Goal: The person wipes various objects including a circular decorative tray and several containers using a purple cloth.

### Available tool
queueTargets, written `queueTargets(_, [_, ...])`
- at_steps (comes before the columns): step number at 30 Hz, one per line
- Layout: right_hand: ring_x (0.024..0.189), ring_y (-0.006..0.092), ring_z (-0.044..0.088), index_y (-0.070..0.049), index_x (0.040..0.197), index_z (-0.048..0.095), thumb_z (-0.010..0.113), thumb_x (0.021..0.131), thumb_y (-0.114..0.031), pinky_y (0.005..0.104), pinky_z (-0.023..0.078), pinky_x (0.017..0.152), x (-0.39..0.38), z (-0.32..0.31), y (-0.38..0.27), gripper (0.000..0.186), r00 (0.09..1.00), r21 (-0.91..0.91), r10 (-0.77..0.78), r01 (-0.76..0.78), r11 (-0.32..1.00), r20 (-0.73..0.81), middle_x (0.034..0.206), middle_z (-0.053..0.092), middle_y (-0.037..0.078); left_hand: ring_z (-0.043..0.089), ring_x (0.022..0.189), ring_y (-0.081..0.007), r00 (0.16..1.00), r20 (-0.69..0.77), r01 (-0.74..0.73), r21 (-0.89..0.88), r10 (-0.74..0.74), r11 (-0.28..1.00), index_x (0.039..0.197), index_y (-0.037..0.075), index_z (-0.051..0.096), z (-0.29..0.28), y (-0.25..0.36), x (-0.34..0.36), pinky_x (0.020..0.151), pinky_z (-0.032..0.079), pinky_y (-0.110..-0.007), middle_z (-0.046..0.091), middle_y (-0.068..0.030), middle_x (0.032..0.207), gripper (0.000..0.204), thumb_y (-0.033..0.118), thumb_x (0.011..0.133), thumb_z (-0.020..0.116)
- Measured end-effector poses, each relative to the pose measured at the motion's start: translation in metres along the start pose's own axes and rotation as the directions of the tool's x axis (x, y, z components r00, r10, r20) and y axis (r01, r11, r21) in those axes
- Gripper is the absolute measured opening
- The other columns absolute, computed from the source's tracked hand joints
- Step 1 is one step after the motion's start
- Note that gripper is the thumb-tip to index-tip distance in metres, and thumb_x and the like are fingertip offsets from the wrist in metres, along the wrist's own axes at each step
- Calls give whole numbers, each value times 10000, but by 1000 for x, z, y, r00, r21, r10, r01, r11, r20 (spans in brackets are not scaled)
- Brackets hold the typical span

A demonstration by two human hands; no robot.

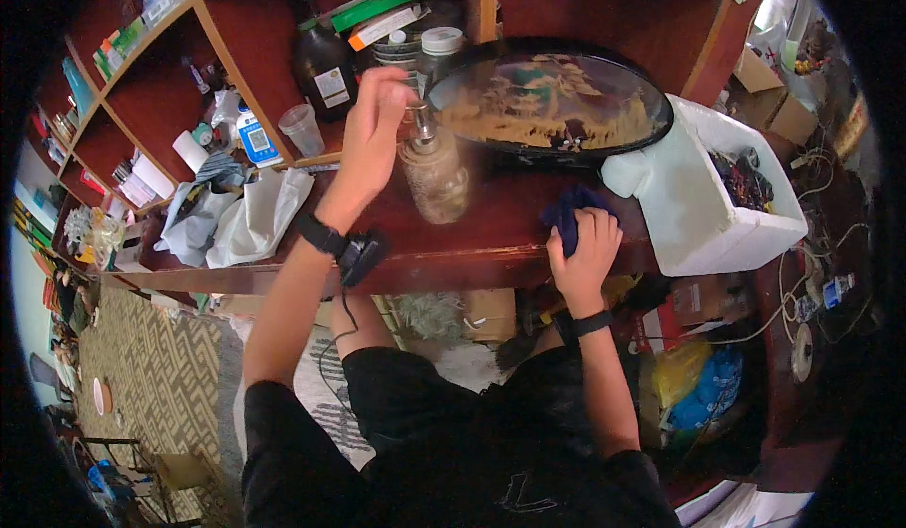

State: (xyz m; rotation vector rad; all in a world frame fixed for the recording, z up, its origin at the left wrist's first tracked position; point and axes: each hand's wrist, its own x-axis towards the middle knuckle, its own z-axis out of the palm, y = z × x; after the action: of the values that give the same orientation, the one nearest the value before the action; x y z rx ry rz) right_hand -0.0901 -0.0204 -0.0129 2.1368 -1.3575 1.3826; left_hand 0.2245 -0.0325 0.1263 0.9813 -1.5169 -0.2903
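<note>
In the head view, we see a reddish-brown wooden counter (510,250), its front edge scuffed pale along the lip; a clear glass pump bottle (436,174) with a rounded body and a shiny metallic neck is near the middle of that edge, slightly blurred. Our left hand (375,122) is raised beside the pump head, fingers long and loosely bent; we cannot tell whether they grip it or merely lie next to it. Our right hand (593,245) is closed around a crumpled dark blue cloth (564,218), soft and folded, at the front edge, right of the bottle.

Behind, toward the back edge, an oval panel (547,103) leans in a glossy black rim, with a tan, carved-looking landscape under a reflective surface; at the right end a white foam box (694,221), grainy and tilted, holds a dark tangle. Toward the left end lie limp, wrinkled whitish bags (255,217); by the back edge are a ribbed translucent cup (300,130) and a dark, round-shouldered bottle (323,70).
</note>
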Motion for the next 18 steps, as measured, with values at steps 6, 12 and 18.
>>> queueTargets(6, [963,365,553,-35,1011,606,711,783,-239,455,421,842,4,1,-1,324,1000,-41,-15,15,999,7,1045,595,150,526,1259,-194,967,30,248,-332,-253,910,1437,72,375,38,-8,-58,1048,444,-359,509,-112,1388,626,276,958,723])
queueTargets(12, [867,367,589,6,981,623,716,819,-262,470,475,792,15,2,13,326,996,-15,41,-40,999,80,930,619,148,639,1011,-138,954,-106,255,-212,-281,943,1325,44,472,56,-25,-69,907,526,-306,652,-53,1130,623,101,831,846])
queueTargets(18, [911,127,556,69,1115,617,605,992,-147,280,483,861,36,-13,-10,249,851,761,508,-415,498,132,1006,640,46,632,1003,-126,971,-122,175,-209,-204,962,1299,35,508,55,-37,-84,932,510,-308,659,-49,1110,614,128,805,861])
